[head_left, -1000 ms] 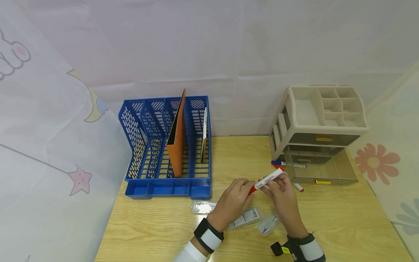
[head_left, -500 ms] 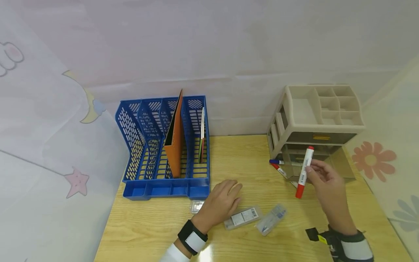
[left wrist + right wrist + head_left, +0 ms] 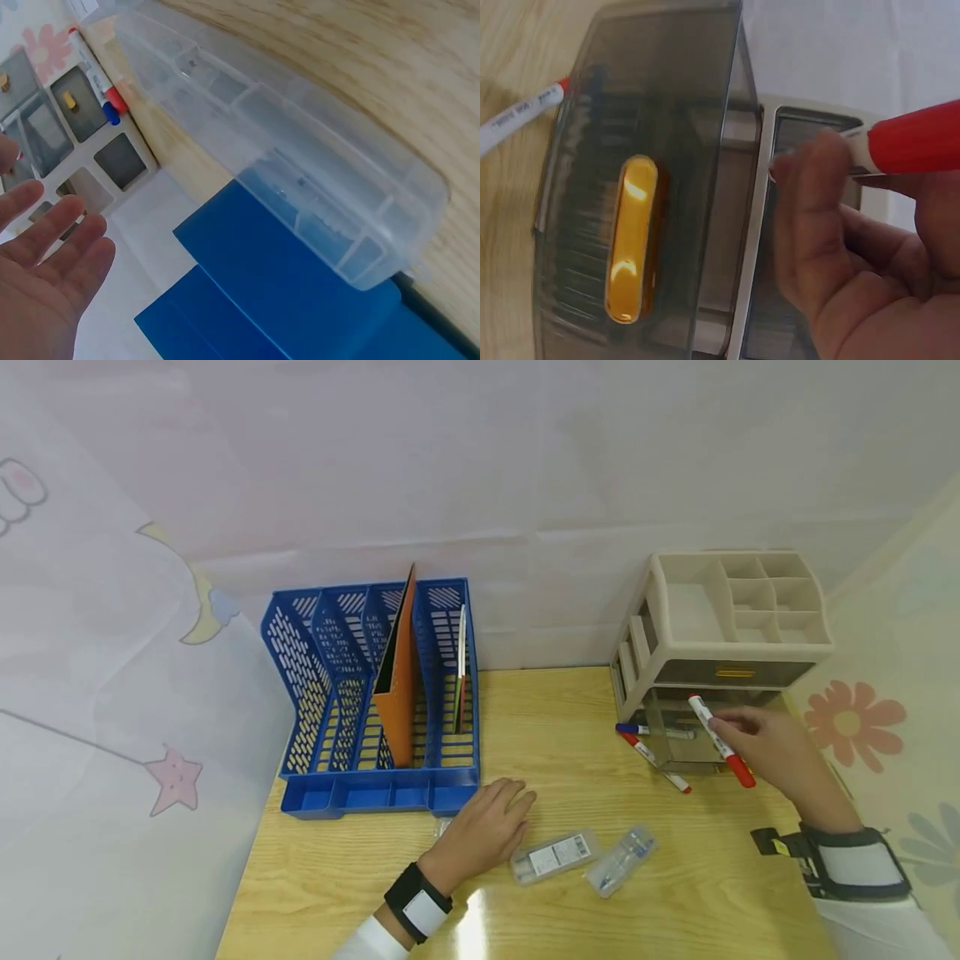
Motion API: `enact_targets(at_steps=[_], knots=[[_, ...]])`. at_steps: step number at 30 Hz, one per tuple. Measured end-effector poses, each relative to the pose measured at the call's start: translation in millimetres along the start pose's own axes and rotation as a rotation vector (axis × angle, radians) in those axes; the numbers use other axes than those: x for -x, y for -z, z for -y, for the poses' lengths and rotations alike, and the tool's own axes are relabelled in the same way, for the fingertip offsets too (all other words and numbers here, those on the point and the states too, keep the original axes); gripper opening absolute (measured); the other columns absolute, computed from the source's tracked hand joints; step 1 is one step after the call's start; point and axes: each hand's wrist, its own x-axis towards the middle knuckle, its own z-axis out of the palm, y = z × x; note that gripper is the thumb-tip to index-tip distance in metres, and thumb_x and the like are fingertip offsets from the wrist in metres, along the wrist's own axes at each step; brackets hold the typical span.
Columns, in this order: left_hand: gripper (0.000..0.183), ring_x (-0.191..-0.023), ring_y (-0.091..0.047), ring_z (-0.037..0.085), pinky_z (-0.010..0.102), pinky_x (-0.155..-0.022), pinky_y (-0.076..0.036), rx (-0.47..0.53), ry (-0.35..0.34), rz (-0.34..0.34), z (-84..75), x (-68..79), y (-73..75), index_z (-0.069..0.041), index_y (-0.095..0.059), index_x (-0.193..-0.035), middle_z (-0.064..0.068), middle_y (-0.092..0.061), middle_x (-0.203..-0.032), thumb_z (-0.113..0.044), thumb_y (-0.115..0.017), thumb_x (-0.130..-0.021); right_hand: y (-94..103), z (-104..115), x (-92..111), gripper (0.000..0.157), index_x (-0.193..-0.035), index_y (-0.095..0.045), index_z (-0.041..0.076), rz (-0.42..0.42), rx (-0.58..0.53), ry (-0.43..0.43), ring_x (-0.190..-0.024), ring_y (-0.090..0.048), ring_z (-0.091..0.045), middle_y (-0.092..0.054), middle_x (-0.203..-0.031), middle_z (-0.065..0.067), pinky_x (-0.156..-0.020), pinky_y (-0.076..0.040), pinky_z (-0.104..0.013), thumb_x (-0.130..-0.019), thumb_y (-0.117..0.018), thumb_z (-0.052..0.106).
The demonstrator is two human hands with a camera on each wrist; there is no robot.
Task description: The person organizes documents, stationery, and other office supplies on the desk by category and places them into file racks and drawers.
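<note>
My right hand [image 3: 776, 756] pinches a white marker with a red cap [image 3: 722, 739] over the pulled-out see-through drawer [image 3: 656, 720] of the beige desk organizer. In the right wrist view, the red cap [image 3: 922, 141] points away from the fingers, and the drawer's gold handle [image 3: 632, 240] is close by. My left hand [image 3: 483, 828] is low over the table with loosely bent fingers and holds nothing. A clear plastic case, partly hidden in the head view, lies beside it; the left wrist view shows this case [image 3: 300, 150] large.
A blue marker [image 3: 632, 728] and another red marker [image 3: 645, 749] lie by the drawer. A labelled clear box [image 3: 557, 857] and a clear packet [image 3: 621, 862] lie mid-table. The blue file rack [image 3: 382, 777] holds an orange folder [image 3: 401, 693] and thin booklets [image 3: 461, 685].
The left hand has let go of the marker and moved left and down. The right hand has carried the marker rightward to the drawer and tilted it cap-end toward the lower right.
</note>
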Motion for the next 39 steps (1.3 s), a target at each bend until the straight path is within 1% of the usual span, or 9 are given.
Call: enact_targets(at_steps=[1,4,8,15,18,22,25,32,39], knots=[[0.045,-0.122,-0.063,0.025,0.035,-0.102,-0.056,-0.001,-0.002,-0.002,-0.1,0.5,-0.8,-0.009,-0.063,-0.134,0.011,-0.065,-0.131,-0.026,-0.074,-0.093,0.6,0,-5,0.048,-0.123,-0.070,-0.005,0.021,0.016,0.013,-0.086,-0.070,-0.036,-0.072,-0.108,-0.030,-0.062,-0.053,-0.039,-0.104,-0.059,0.038],[0.045,-0.121,-0.063,0.025,0.036,-0.102,-0.056,0.013,-0.002,-0.002,-1.7,1.2,-3.2,-0.009,-0.063,-0.133,0.011,-0.066,-0.130,-0.025,-0.074,-0.092,0.4,-1,-19,0.046,-0.121,-0.071,-0.006,0.059,0.051,0.031,-0.085,-0.069,-0.033,-0.073,-0.106,-0.028,-0.066,-0.055,-0.043,-0.105,-0.058,0.035],[0.045,-0.122,-0.063,0.024,0.035,-0.100,-0.056,0.026,0.010,0.009,-4.6,1.5,-5.4,-0.009,-0.063,-0.133,0.010,-0.065,-0.131,-0.025,-0.074,-0.093,-2.7,-2,-33,0.044,-0.120,-0.070,-0.008,0.087,0.055,0.010,-0.080,-0.065,-0.025,-0.074,-0.104,-0.025,-0.066,-0.052,-0.038,-0.104,-0.056,0.031],[0.043,-0.120,-0.063,0.024,0.035,-0.097,-0.058,0.008,0.019,0.008,-6.8,3.5,-7.6,-0.011,-0.064,-0.132,0.009,-0.066,-0.129,-0.027,-0.074,-0.093,-13.1,-2,-41,0.051,-0.129,-0.064,-0.009,0.124,-0.031,-0.068,-0.101,-0.069,-0.039,-0.070,-0.118,-0.029,-0.079,-0.056,-0.049,-0.105,-0.055,0.035],[0.043,-0.119,-0.063,0.023,0.035,-0.096,-0.058,-0.006,0.019,0.016,-7.4,4.1,-8.8,-0.012,-0.063,-0.132,0.008,-0.065,-0.128,-0.028,-0.073,-0.094,-21.1,-3,-43,0.050,-0.126,-0.063,-0.009,0.109,-0.007,-0.102,-0.092,-0.070,-0.035,-0.072,-0.110,-0.026,-0.069,-0.055,-0.041,-0.102,-0.060,0.035],[0.043,-0.120,-0.063,0.023,0.035,-0.096,-0.058,-0.016,0.021,0.021,-8.3,4.6,-9.8,-0.012,-0.063,-0.132,0.007,-0.065,-0.129,-0.029,-0.073,-0.094,-32.5,-4,-47,0.046,-0.120,-0.062,-0.010,0.091,0.020,-0.110,-0.075,-0.064,-0.024,-0.072,-0.095,-0.021,-0.058,-0.047,-0.029,-0.097,-0.066,0.029],[0.042,-0.120,-0.063,0.023,0.035,-0.096,-0.058,-0.009,0.025,0.021,-8.9,4.9,-10.2,-0.012,-0.063,-0.131,0.008,-0.065,-0.128,-0.029,-0.073,-0.094,-37.8,-6,-50,0.045,-0.120,-0.061,-0.012,0.090,0.028,-0.098,-0.071,-0.062,-0.022,-0.071,-0.091,-0.019,-0.057,-0.046,-0.029,-0.096,-0.067,0.027],[0.042,-0.120,-0.062,0.023,0.035,-0.097,-0.057,0.000,0.043,0.032,-9.8,5.1,-11.8,-0.011,-0.063,-0.130,0.007,-0.065,-0.127,-0.027,-0.074,-0.093,-43.0,-7,-50,0.044,-0.117,-0.060,-0.013,0.116,0.018,-0.089,-0.074,-0.067,-0.025,-0.073,-0.094,-0.022,-0.055,-0.050,-0.032,-0.097,-0.066,0.026],[0.040,-0.118,-0.062,0.023,0.035,-0.096,-0.057,-0.009,0.043,0.019,-9.8,6.0,-14.1,-0.013,-0.064,-0.129,0.007,-0.066,-0.126,-0.028,-0.074,-0.093,-44.6,-3,-52,0.048,-0.123,-0.059,-0.017,0.177,0.009,-0.055,-0.071,-0.063,-0.020,-0.072,-0.097,-0.023,-0.054,-0.051,-0.032,-0.099,-0.064,0.024]])
